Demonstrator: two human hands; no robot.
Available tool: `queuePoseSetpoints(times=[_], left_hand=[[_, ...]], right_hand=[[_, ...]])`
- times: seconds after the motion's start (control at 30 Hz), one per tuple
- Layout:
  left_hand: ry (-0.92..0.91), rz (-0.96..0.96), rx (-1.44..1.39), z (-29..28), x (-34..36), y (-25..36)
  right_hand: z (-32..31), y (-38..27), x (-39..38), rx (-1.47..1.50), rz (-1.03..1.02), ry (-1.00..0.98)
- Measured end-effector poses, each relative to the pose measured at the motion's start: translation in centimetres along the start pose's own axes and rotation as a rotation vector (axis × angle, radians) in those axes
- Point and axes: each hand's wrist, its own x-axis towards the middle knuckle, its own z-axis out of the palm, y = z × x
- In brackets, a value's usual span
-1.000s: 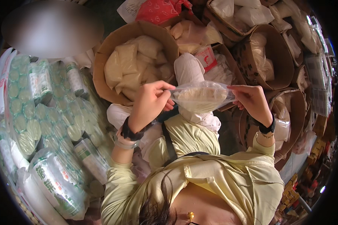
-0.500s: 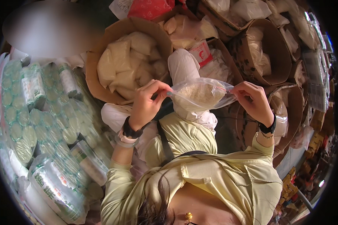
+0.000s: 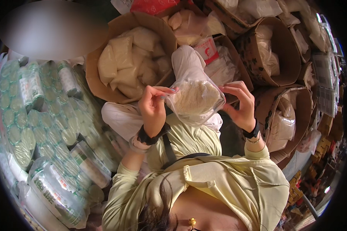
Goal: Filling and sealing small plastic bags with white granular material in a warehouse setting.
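Note:
In front of my lap hangs a clear plastic bag [image 3: 194, 98] with pale, coarse grains or powder in it; the exact kind cannot be made out. Its mouth faces up toward me and the filling shows through. My left hand [image 3: 152, 109] pinches the bag's upper left edge between thumb and fingers. On the other side, my right hand [image 3: 241, 106] grips the right edge with its fingertips. Just beyond the left hand is a round-sided cardboard carton [image 3: 93, 79] holding several filled bags [image 3: 121, 52] of similar pale stuff.
Shrink-wrapped green-and-white cans or bottles [image 3: 42, 131] are stacked at my left. Open cartons [image 3: 285, 36] with more clear bags stand at the right and far side. A red-and-white packet [image 3: 207, 51] lies on clear bags beyond the right hand. Another carton [image 3: 306, 111] sits near my right wrist.
Both hands have drawn closer together, the right one moving left and slightly down. The bag's mouth, stretched wide before, is now narrower and rounder, and the bag has come a little left.

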Motion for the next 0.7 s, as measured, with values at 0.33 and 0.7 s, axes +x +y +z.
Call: queuePoseSetpoints(times=[0.33,0.7], left_hand=[[0.066,-0.081,-0.057,0.8,-1.4,0.7],[-0.041,0.047,-0.108,2.1,-2.3,1.3]], right_hand=[[2.7,-0.2,-2.2,0.188,0.034,0.226],[1.0,1.8,-3.6,0.380,0.203,0.624]])
